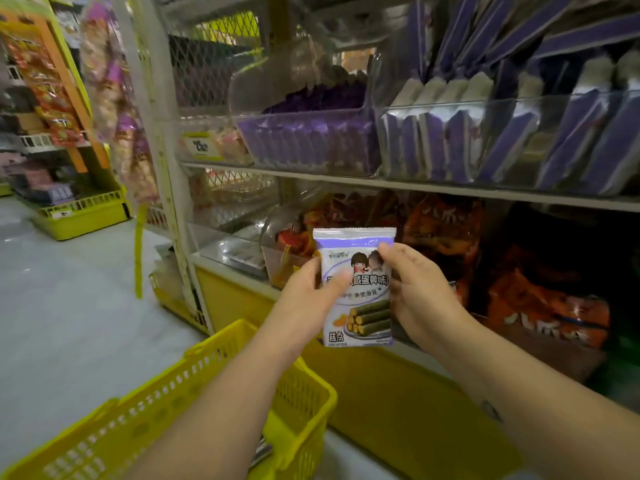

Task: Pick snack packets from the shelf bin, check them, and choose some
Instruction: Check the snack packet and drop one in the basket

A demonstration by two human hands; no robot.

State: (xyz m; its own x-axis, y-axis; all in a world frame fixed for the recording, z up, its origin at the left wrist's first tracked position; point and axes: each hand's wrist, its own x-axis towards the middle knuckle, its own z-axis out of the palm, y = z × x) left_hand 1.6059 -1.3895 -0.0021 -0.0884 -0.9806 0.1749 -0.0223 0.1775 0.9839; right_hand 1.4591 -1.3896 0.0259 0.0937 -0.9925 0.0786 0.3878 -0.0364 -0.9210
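Note:
A white and purple snack packet (360, 296), printed with seaweed rolls, stands upright in front of the lower shelf, held between both hands. My left hand (304, 299) grips its left edge with the thumb across the front. My right hand (415, 289) pinches its right edge near the top. On the upper shelf a clear bin (311, 143) holds several purple packets of the same colour. More purple and white packets fill the clear bin (502, 140) to its right.
A yellow shopping basket (207, 403) hangs below my left forearm. Orange and red snack bags (540, 303) fill the lower shelf. The shelf base (398, 393) is yellow. Another yellow display rack (79, 216) stands across the aisle floor on the left.

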